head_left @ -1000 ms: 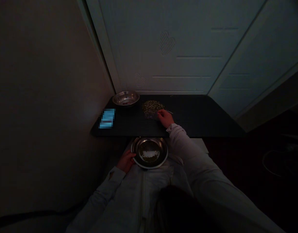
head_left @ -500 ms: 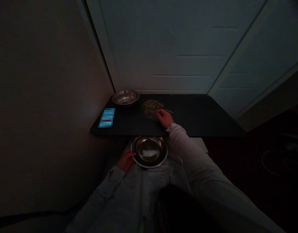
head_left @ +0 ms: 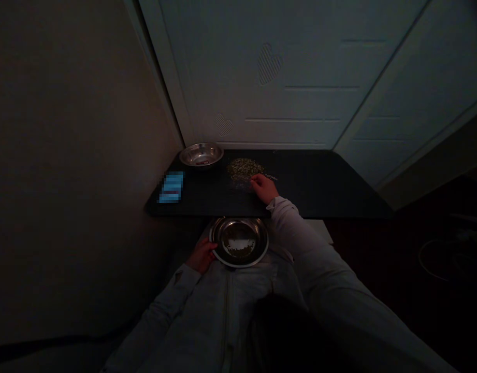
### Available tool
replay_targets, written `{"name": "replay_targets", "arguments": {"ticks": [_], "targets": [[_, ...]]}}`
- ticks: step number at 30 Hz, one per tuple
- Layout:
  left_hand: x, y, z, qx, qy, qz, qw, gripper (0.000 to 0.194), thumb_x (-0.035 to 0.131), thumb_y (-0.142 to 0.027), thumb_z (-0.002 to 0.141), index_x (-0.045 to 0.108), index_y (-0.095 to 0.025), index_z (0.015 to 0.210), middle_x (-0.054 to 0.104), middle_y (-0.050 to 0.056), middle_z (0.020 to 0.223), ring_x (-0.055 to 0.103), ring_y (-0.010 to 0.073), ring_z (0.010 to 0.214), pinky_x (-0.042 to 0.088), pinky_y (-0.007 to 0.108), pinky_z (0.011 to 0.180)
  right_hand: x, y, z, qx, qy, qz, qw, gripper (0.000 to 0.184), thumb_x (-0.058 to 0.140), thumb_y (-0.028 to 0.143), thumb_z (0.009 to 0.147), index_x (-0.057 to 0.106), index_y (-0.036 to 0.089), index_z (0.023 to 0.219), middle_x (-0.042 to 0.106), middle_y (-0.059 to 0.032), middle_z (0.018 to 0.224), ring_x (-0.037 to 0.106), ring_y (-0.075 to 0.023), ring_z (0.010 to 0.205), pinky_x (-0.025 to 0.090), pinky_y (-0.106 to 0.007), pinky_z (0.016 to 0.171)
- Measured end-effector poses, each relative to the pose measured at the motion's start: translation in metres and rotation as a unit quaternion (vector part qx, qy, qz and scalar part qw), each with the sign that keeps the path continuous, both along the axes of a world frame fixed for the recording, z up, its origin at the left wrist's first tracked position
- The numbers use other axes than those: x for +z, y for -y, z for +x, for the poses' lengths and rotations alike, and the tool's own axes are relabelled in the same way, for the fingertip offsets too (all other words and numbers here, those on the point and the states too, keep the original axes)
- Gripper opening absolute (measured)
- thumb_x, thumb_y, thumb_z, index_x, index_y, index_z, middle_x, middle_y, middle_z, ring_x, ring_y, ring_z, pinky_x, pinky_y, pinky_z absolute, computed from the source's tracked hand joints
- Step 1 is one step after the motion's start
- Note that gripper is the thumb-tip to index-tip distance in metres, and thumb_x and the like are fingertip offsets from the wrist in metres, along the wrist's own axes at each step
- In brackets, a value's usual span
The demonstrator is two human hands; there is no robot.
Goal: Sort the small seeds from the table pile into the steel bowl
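Observation:
My left hand (head_left: pixel 202 255) grips the left rim of a shiny metal bowl (head_left: pixel 264 242), which sits at my lap just below the table's front edge. Small greenish grains lie along the bottom of this bowl. On the dark table (head_left: pixel 319 189), my right hand (head_left: pixel 264 188) rests at the lower right of a spread pile of small greenish grains (head_left: pixel 244 167). Its fingers are bent and pressed together at the tips; what they pinch, if anything, is too small to make out. A few pale grains lie just right of the pile, beside the hand.
A second metal bowl (head_left: pixel 201 155) stands at the table's back left corner. Nearer the front left lies a flat lit object, blurred out (head_left: pixel 171 187). A white panel (head_left: pixel 308 67) with heart patterns rises behind the table, and a plain wall (head_left: pixel 75 155) closes the left side.
Hardly anything differs. The view has shifted very slightly, and both hands keep their places at the bowl and the pile.

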State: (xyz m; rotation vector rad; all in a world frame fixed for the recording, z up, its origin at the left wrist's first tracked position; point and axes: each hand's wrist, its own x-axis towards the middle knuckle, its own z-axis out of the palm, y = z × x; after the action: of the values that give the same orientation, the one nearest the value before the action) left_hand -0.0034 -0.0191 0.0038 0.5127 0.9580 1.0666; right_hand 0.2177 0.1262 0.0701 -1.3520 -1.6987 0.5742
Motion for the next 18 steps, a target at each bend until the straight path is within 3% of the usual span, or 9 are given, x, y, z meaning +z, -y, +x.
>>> {"name": "replay_targets", "arguments": {"ticks": [4,10,18], "targets": [[0.0003,0.0003,0.0007,-0.003,-0.002,0.009,1.0,0.044,0.066,-0.011,0.054,0.063,-0.017,0.098,0.067,0.005,0.093,0.059,0.023,0.09,0.046,0.03,0.074,0.001,0.0006,0.0002,-0.02,-0.008,-0.004,1.0,0.017,0.044,0.026,0.076,0.056,0.015,0.083,0.063,-0.0029,0.073,0.057,-0.013,0.069,0.043,-0.027,0.07],[-0.0013,-0.0006,-0.0005,0.008,-0.011,-0.007,1.0,0.031,0.064,-0.008,0.055,0.065,-0.016,0.085,0.068,0.004,0.079,0.061,0.0178,0.074,0.047,0.026,0.066,0.0006,0.0012,-0.0006,-0.006,0.024,0.001,1.0,0.015,0.045,0.025,0.076,0.056,0.017,0.083,0.063,-0.0022,0.073,0.056,-0.013,0.069,0.043,-0.027,0.069],[-0.0006,0.0005,0.0002,-0.004,0.002,0.016,1.0,0.04,0.063,-0.009,0.057,0.063,-0.019,0.096,0.068,0.004,0.089,0.061,0.0179,0.079,0.047,0.026,0.068,-0.0003,0.0024,-0.0018,0.016,0.063,-0.006,0.998,0.016,0.047,0.026,0.076,0.058,0.017,0.085,0.064,-0.0027,0.076,0.057,-0.0135,0.069,0.043,-0.027,0.07]]}}
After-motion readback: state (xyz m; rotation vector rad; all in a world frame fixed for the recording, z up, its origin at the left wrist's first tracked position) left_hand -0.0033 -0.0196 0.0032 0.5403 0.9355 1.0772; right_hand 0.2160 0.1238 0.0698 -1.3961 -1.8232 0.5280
